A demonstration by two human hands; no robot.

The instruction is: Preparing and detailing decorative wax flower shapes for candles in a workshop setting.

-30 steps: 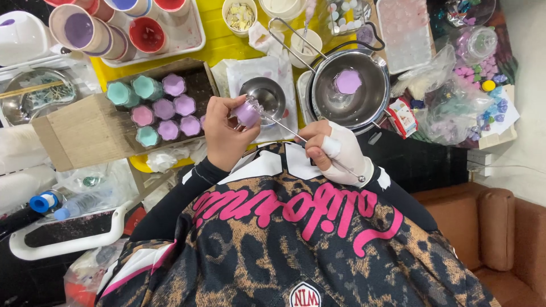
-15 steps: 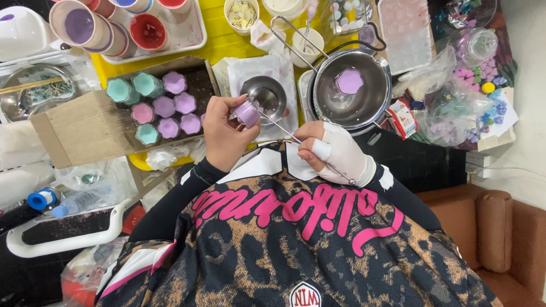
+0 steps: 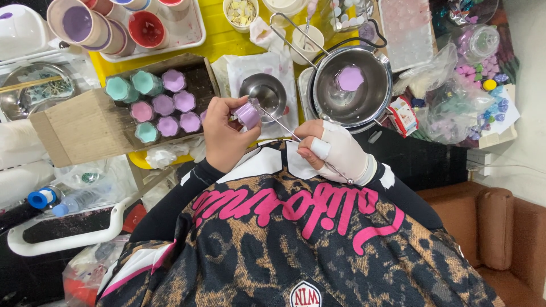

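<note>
My left hand (image 3: 224,133) grips a small purple flower-shaped mould cup (image 3: 248,114) close to my chest. My right hand (image 3: 335,149), bandaged in white, pinches a thin metal stick (image 3: 281,126) whose tip reaches into the cup. Just beyond the cup a small steel bowl (image 3: 263,92) rests on white paper. To its right stands a steel pot (image 3: 352,86) with a purple flower-shaped piece lying in its bottom.
A cardboard box (image 3: 79,125) at the left holds several teal, pink and purple mould cups (image 3: 162,102). A tray of paint cups (image 3: 108,25) lies at the far left. Plastic bags with coloured pieces (image 3: 466,96) crowd the right. A brown sofa (image 3: 500,233) sits lower right.
The view has shifted slightly. Both hands stay together at the purple cup, with the stick still working in it; the right hand has edged a little nearer my chest.
</note>
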